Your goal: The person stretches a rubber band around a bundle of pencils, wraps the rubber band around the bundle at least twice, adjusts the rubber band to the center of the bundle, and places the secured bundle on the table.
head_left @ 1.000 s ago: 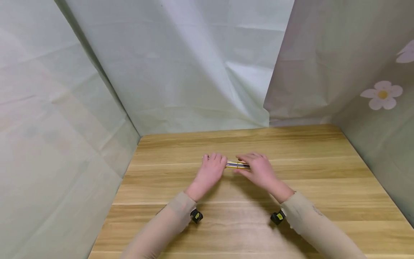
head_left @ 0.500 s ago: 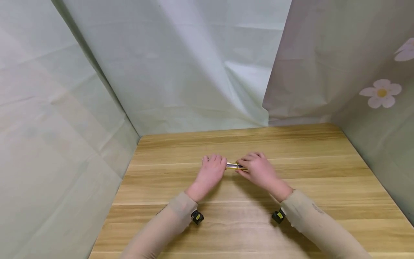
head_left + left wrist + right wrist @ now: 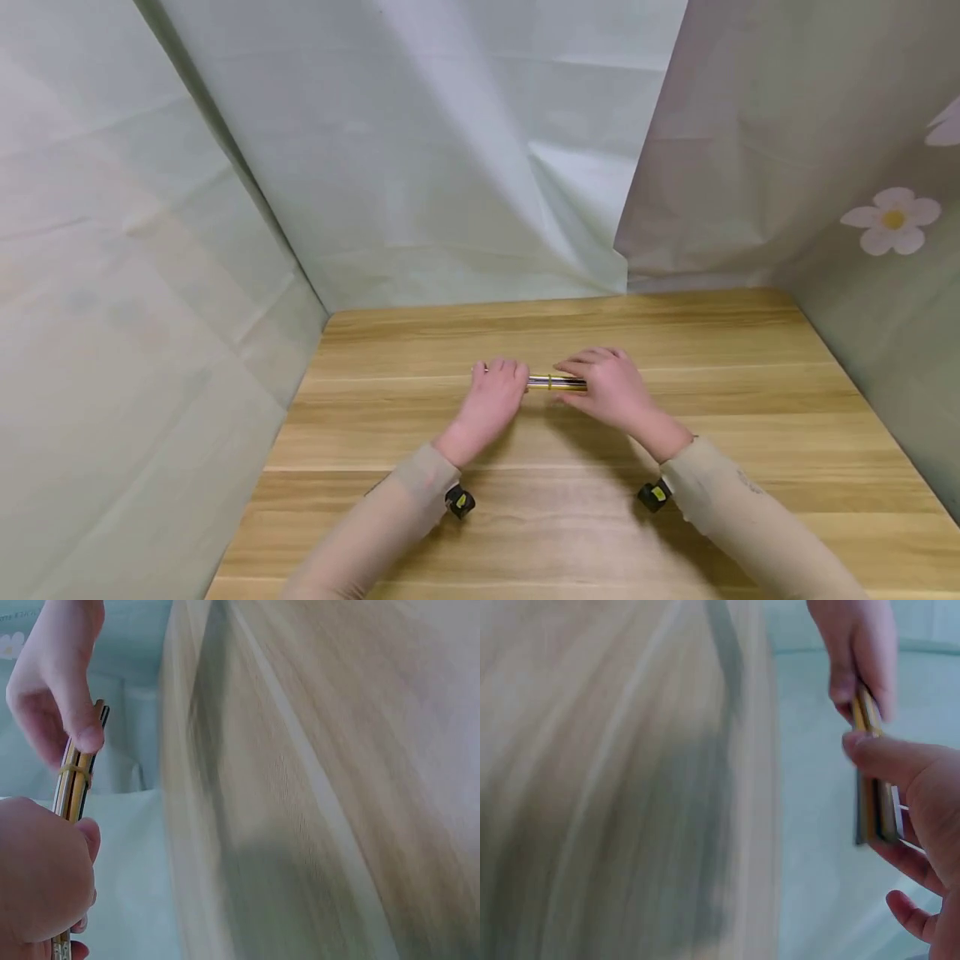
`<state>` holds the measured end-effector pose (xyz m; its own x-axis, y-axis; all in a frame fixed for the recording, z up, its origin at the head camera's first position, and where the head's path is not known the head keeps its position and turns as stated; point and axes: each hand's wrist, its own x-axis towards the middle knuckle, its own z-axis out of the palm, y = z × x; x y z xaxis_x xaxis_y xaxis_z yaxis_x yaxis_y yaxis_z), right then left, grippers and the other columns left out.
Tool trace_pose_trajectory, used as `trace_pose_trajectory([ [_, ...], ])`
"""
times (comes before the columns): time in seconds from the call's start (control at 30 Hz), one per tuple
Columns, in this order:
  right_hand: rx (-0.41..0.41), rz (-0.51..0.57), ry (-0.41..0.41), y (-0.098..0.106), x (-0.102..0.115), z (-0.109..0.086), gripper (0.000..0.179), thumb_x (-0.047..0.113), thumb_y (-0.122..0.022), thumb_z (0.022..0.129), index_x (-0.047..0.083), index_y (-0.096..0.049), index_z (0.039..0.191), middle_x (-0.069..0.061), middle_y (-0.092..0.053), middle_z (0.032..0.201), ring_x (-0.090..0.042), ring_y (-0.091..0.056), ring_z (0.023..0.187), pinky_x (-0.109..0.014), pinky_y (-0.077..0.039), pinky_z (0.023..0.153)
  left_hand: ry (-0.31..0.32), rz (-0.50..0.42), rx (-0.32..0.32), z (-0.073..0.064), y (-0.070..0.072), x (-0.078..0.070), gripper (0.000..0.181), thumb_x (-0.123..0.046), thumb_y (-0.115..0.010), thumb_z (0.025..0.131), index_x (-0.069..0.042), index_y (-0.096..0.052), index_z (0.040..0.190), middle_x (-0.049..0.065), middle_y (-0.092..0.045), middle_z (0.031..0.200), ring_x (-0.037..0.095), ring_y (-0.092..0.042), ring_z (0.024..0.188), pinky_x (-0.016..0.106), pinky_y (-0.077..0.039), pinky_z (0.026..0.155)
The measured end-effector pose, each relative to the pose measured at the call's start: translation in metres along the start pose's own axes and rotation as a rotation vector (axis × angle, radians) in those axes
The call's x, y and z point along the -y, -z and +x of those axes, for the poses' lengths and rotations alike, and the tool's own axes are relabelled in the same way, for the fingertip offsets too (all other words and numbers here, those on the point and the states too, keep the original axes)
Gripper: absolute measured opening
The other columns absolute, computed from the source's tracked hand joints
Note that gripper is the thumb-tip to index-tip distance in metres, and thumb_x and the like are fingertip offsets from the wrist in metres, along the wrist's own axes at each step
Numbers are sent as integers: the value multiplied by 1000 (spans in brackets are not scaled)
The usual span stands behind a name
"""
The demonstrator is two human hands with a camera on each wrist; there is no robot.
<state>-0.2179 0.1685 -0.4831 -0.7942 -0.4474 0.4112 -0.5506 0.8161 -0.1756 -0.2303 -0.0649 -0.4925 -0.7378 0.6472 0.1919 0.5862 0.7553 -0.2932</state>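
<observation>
A slim bundle of yellow, black and silver pencils [image 3: 536, 382] is held level above the table. My left hand [image 3: 492, 402] grips its left part, fingers curled over it, with the ends poking out below that fist in the left wrist view. A yellowish rubber band [image 3: 76, 772] circles the bundle between the hands. Around the other end is my right hand [image 3: 613, 390]; in the head view its thumb and fingers are spread on either side of the pencils with gaps. The right wrist view is blurred and shows the right thumb [image 3: 877, 754] crossing in front of the bundle.
The wood-grain table [image 3: 570, 533] lies beneath both hands. Pale cloth [image 3: 450, 208] hangs behind and at both sides, with a white flower print [image 3: 891, 221] on the right. A small dark camera is worn on each wrist.
Half a second ago the right fingertips were closed at the rubber band. Now they are spread apart and slightly farther right, leaving the band exposed. The left hand keeps its grip.
</observation>
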Motion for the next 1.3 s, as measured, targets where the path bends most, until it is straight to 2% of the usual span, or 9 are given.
trace_pose_trajectory([
  [0.17,18,-37,52,0,-2,2,29,36,-92,86,15,-84,105,-2,-79,105,-30,-72,104,-55,-50,95,3,16,-6,1,-1,1,21,-31,-61,110,-11,-55,110,3,-63,100,20,-54,88,38,-44,76],
  [0.37,8,-17,66,-12,5,7,27,32,-92,86,14,-83,104,-3,-79,104,-30,-72,102,-56,-51,95,-8,57,-13,1,-4,-3,15,-25,-60,110,-11,-55,109,3,-62,99,19,-53,87,37,-44,74],
  [0.47,30,2,60,-17,8,7,27,33,-90,88,14,-82,106,-3,-78,106,-30,-72,104,-56,-51,95,-18,80,-17,2,-7,-9,19,-30,-59,110,-12,-57,110,3,-63,99,19,-56,88,37,-44,74],
  [0.67,90,24,-10,-15,11,9,46,44,-90,86,13,-81,120,-7,-79,115,-32,-71,112,-60,-48,101,-21,21,17,3,-10,-5,14,-23,-62,108,-11,-55,110,2,-63,100,18,-55,89,36,-42,76],
  [0.77,99,-5,-9,-13,9,8,42,40,-92,85,14,-82,117,-5,-79,111,-31,-73,108,-62,-48,101,-21,-15,38,2,-10,0,19,-28,-62,109,-11,-55,111,3,-63,101,18,-52,88,35,-41,76],
  [0.87,90,-28,17,-11,6,8,26,32,-90,88,17,-83,109,-1,-80,103,-27,-74,100,-62,-49,98,-23,-64,44,2,-10,4,23,-32,-61,110,-10,-56,114,3,-63,103,18,-52,89,34,-39,76],
  [1.03,76,-52,12,-7,0,9,25,33,-90,88,18,-83,107,0,-80,102,-26,-74,99,-60,-49,97,-30,-152,39,1,-8,10,23,-27,-63,109,-9,-57,121,6,-65,111,20,-58,97,36,-46,83],
  [1.17,66,-48,1,-5,-2,9,25,33,-90,88,18,-83,106,0,-79,102,-27,-74,100,-59,-49,96,-40,-155,31,1,-8,12,20,-24,-60,110,-9,-57,122,6,-67,111,21,-61,100,38,-49,84],
  [1.3,55,-19,40,-5,1,15,26,34,-90,89,17,-83,107,-1,-79,105,-27,-73,102,-58,-49,97,-58,-101,15,2,-9,11,15,-23,-57,111,-10,-56,119,4,-66,107,19,-60,96,36,-49,81],
])
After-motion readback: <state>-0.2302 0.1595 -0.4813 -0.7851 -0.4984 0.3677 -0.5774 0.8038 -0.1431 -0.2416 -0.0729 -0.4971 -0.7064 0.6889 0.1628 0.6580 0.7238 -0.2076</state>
